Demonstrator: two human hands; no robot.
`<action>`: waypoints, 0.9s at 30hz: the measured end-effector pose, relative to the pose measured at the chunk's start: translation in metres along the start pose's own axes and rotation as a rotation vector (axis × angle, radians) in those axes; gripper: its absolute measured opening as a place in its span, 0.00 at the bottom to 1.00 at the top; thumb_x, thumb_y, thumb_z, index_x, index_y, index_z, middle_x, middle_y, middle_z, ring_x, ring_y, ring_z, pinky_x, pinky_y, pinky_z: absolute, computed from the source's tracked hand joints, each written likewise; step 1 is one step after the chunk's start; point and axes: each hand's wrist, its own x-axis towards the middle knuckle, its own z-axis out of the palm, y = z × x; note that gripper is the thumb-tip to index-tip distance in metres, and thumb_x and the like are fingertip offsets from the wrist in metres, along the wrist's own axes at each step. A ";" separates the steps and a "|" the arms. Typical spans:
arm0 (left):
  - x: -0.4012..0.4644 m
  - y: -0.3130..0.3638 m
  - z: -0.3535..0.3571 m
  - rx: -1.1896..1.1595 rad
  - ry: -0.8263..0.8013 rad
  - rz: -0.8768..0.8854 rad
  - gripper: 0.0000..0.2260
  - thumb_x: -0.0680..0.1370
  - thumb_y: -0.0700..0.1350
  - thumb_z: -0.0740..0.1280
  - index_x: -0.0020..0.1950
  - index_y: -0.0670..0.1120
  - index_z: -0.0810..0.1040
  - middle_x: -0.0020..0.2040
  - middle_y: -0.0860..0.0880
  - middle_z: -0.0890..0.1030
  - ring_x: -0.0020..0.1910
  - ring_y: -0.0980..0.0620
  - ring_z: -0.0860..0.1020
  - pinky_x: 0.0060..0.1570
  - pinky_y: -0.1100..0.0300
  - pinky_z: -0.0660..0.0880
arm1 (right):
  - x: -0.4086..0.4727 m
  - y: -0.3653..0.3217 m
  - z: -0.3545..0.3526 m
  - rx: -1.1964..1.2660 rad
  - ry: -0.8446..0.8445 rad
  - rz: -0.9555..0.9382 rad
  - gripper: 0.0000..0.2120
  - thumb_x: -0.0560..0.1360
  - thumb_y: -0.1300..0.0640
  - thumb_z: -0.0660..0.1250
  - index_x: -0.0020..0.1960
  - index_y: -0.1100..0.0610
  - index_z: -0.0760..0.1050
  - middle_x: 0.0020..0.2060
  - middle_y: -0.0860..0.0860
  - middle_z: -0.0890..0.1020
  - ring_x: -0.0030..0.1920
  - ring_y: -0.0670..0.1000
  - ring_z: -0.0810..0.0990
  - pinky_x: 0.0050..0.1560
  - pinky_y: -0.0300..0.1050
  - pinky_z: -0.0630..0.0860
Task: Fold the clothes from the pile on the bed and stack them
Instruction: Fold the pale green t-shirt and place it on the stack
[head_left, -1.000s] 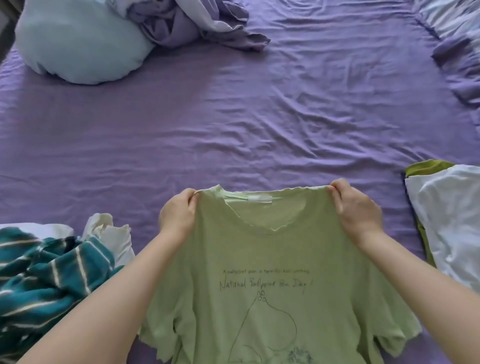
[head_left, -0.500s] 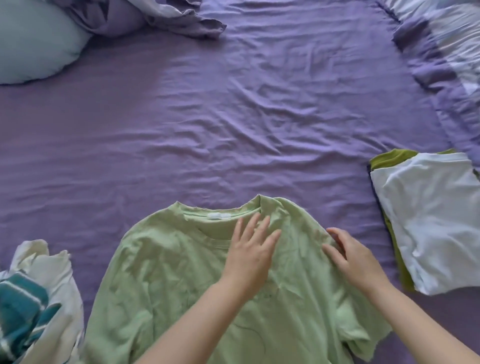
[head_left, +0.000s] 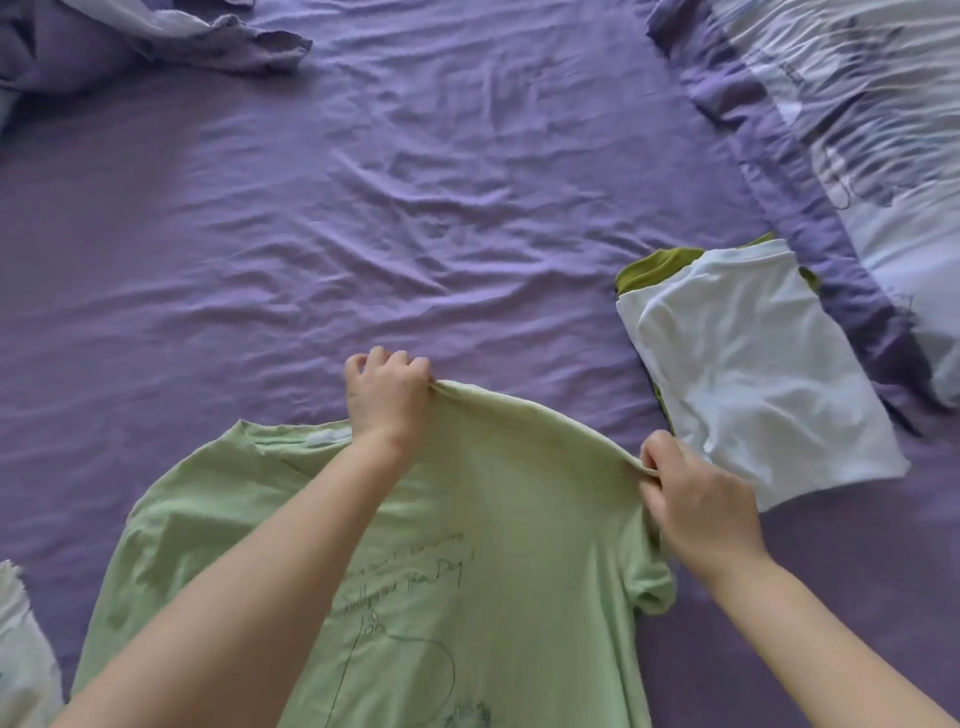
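A light green T-shirt (head_left: 519, 525) with black lettering and a line drawing lies face up on the purple bed sheet (head_left: 415, 208). My left hand (head_left: 387, 395) grips its right shoulder near the collar and lifts the fabric edge. My right hand (head_left: 696, 504) pinches the same edge at the right sleeve seam. The cloth between both hands is raised in a taut ridge. To the right lies a stack of folded clothes: a white garment (head_left: 753, 374) on top of an olive-green one (head_left: 649, 267).
White cloth from the unfolded pile (head_left: 21, 660) shows at the lower left edge. A crumpled purple sheet (head_left: 156, 36) lies at the top left. A patterned duvet with a purple border (head_left: 841, 130) covers the top right.
Both hands went from lying flat on the shirt to gripping its right shoulder edge and lifting it. The view has shifted to the right, so the striped pile has left the frame.
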 end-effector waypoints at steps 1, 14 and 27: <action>0.000 0.001 -0.002 -0.042 0.034 -0.036 0.09 0.76 0.43 0.63 0.52 0.51 0.80 0.52 0.50 0.79 0.58 0.46 0.69 0.58 0.54 0.55 | -0.002 -0.003 -0.001 -0.038 0.061 -0.056 0.12 0.63 0.64 0.76 0.38 0.57 0.72 0.31 0.51 0.76 0.28 0.58 0.76 0.24 0.44 0.64; -0.051 0.098 0.017 -0.113 -0.233 0.420 0.27 0.79 0.41 0.60 0.76 0.57 0.57 0.77 0.49 0.55 0.72 0.45 0.56 0.68 0.52 0.60 | -0.056 -0.003 0.036 0.353 -0.183 0.582 0.30 0.75 0.59 0.67 0.74 0.59 0.61 0.70 0.57 0.68 0.69 0.58 0.67 0.66 0.50 0.64; -0.037 0.082 0.004 -0.308 -0.109 0.365 0.18 0.81 0.39 0.58 0.69 0.50 0.73 0.71 0.46 0.70 0.70 0.43 0.62 0.67 0.50 0.62 | -0.108 -0.002 0.035 0.481 -0.047 0.025 0.13 0.66 0.68 0.74 0.48 0.57 0.80 0.44 0.48 0.82 0.44 0.50 0.82 0.48 0.38 0.73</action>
